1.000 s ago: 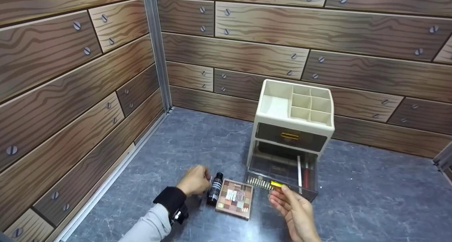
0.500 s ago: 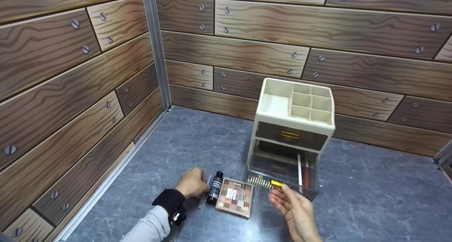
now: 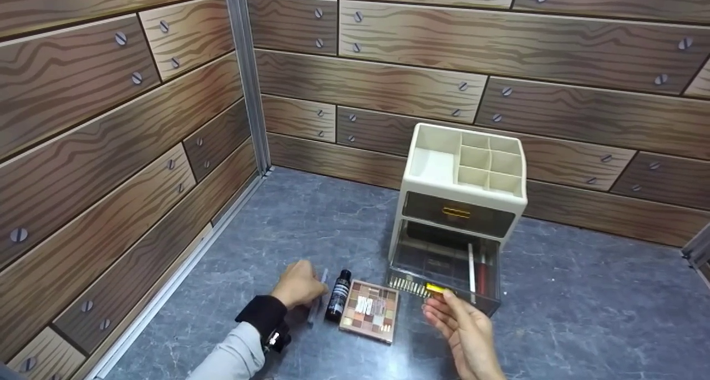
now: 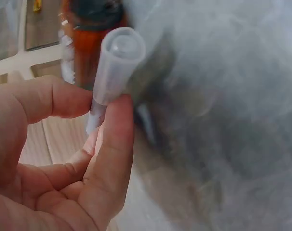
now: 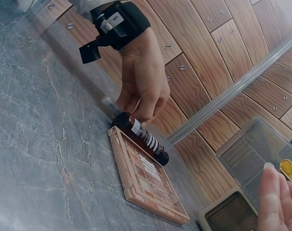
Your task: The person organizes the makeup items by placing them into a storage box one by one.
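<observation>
My left hand (image 3: 299, 284) pinches a slim pen-like tube with a translucent cap (image 4: 119, 67) between thumb and forefinger, just left of a dark bottle (image 3: 338, 295). Beside that bottle lies an eyeshadow palette (image 3: 370, 312) with many coloured squares and a see-through lid. In the head view my right hand (image 3: 466, 330) holds the gold handle (image 3: 435, 288) of the lower drawer (image 3: 488, 307), thumb on top and fingers below. That smoky clear drawer is pulled out; a white stick (image 3: 471, 269) and a red one (image 3: 481, 274) lie in it.
The cream organizer (image 3: 435, 169) stands behind the drawer, with open compartments on top and a closed upper drawer (image 3: 457, 213). Wood-patterned walls (image 3: 388, 75) border the grey marbled table (image 3: 310, 219) at the back and left.
My left hand has shifted slightly left, away from the bottle, and the tube in its fingers has come away with it. The right hand stays at the drawer handle.
</observation>
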The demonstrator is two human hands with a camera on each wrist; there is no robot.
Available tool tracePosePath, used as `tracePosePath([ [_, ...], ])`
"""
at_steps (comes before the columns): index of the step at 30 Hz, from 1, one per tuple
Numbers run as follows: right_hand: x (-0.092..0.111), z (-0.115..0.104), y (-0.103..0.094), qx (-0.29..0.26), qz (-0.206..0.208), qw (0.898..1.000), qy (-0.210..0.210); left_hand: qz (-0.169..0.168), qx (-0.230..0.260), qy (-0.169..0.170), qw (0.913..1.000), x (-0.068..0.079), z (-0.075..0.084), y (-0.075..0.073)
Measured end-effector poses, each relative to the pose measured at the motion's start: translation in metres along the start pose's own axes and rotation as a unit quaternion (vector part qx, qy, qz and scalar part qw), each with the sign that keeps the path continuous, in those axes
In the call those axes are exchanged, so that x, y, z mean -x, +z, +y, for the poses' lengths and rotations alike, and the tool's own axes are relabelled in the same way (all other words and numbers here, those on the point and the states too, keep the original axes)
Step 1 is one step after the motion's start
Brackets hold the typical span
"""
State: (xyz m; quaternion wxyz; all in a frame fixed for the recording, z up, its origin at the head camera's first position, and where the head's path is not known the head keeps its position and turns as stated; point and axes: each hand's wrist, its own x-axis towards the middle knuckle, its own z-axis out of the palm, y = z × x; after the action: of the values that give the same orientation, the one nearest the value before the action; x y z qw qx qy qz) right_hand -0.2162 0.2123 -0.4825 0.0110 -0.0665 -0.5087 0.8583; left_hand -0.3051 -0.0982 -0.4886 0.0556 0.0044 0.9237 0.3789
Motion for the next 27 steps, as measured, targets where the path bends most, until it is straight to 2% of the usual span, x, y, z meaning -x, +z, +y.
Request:
tracePosePath([
  [2,0.000,0.000,0.000,0.000,0.003,1.000,-0.001,0.010,0.027,0.001,0.9996,0.000,0.003,-0.005],
  [5,0.001,0.000,0.000,0.003,0.005,1.000,-0.003,0.006,0.099,-0.002,0.9951,0.001,0.011,-0.014],
  [9,0.001,0.001,0.000,0.003,0.007,1.000,-0.002,-0.021,0.178,-0.007,0.9838,0.003,0.025,-0.025],
  [15,0.001,0.002,-0.001,0.007,0.005,1.000,-0.003,-0.054,0.261,0.011,0.9637,0.006,0.049,-0.036],
  [21,0.001,0.002,0.000,0.008,0.004,1.000,-0.006,-0.094,0.301,0.042,0.9480,0.013,0.079,-0.045],
  [27,0.000,0.001,0.000,0.005,0.006,1.000,-0.006,-0.133,0.304,0.081,0.9398,0.018,0.120,-0.044],
])
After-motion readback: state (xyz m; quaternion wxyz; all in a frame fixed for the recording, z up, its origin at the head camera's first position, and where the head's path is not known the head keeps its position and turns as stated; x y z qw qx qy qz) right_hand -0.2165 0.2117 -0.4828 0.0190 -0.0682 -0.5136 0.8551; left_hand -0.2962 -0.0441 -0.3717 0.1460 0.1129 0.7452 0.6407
